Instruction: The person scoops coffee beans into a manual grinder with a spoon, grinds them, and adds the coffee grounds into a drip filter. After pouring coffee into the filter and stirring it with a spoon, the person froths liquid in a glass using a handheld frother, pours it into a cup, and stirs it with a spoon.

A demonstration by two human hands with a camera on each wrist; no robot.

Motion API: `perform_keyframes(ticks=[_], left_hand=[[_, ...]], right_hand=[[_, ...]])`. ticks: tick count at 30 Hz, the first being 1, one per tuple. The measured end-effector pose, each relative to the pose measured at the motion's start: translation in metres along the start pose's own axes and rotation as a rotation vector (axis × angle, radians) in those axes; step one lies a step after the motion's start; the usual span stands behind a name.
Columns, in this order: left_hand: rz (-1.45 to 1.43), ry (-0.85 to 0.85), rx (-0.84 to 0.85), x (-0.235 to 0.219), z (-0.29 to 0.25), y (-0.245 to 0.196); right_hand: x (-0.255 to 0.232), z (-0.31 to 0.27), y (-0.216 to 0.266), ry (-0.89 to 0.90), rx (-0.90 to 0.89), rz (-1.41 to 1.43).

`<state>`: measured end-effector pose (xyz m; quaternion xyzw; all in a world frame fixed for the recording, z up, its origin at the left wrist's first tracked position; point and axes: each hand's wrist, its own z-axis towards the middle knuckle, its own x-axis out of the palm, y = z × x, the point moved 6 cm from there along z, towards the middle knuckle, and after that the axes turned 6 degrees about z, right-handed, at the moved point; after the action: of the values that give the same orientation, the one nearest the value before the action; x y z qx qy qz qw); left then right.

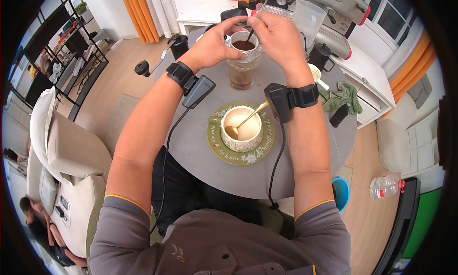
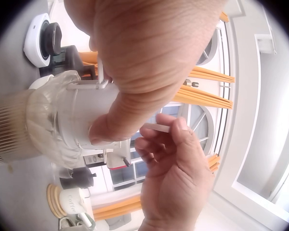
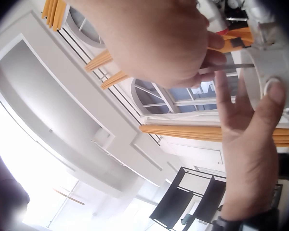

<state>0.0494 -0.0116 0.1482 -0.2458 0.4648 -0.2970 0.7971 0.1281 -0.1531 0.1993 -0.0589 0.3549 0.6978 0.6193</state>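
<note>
My left hand [image 1: 212, 48] grips a clear cylinder [image 1: 237, 52] of dark coffee, thumb at the near side and fingers around its far left. The cylinder sits on a ribbed glass [image 1: 242, 77] with a wavy clear top and some brown liquid inside. My right hand [image 1: 279, 41] pinches a thin stirring stick [image 1: 250, 35] between thumb and fingers, its lower end in the coffee. In the left wrist view the stick [image 2: 156, 127] shows between the right fingertips. Nearer me, a patterned cup [image 1: 250, 140] holding a gold spoon [image 1: 231, 132] stands on a green saucer [image 1: 217, 148].
A hand grinder [image 1: 179, 47] with a crank stands left on the round grey table [image 1: 191, 151]. On the right are a black pot [image 1: 320, 55], a green cloth [image 1: 341, 98] and a black-handled tool [image 1: 339, 115]. An espresso machine [image 1: 329, 3] stands behind on a white cabinet.
</note>
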Motion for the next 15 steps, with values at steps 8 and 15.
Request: perform_keyframes(ticks=[8,15], left_hand=[[-0.020,0.003,0.012,0.001,0.001,0.004],[-0.052,0.010,0.003,0.002,0.001,0.005]], right_hand=[[0.004,0.000,-0.009,0.035,0.030,0.064],[0.008,0.001,-0.013,0.074,0.031,0.099]])
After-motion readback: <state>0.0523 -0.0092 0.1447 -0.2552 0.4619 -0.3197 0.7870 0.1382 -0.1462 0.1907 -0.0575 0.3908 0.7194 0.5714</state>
